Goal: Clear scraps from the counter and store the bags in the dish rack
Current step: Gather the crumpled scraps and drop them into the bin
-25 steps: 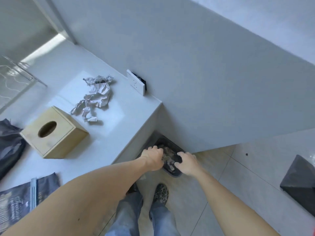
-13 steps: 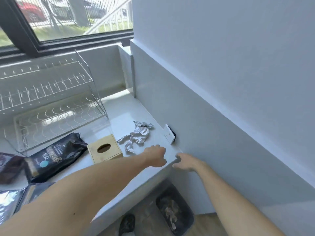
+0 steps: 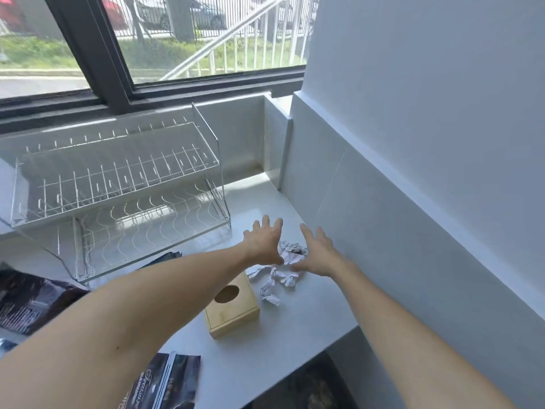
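Observation:
Crumpled white paper scraps (image 3: 280,276) lie on the white counter (image 3: 309,317) near the right wall. My left hand (image 3: 264,243) hovers just left of the scraps with fingers spread, holding nothing. My right hand (image 3: 317,253) hovers just right of them, also spread and empty. A clear two-tier dish rack (image 3: 118,199) stands at the back left under the window. Dark bags lie on the counter: one (image 3: 32,302) at the left, one (image 3: 165,382) at the front edge, and a third (image 3: 163,258) peeks out behind my left forearm.
A wooden tissue box (image 3: 233,305) sits directly in front of the scraps. A dark bin (image 3: 312,385) with scraps stands on the floor below the counter's right end. The grey wall runs close along the right.
My hands rose from the floor bin to the counter and reached forward over the paper scraps, fingers spreading. My view lifted from the floor to the counter and window.

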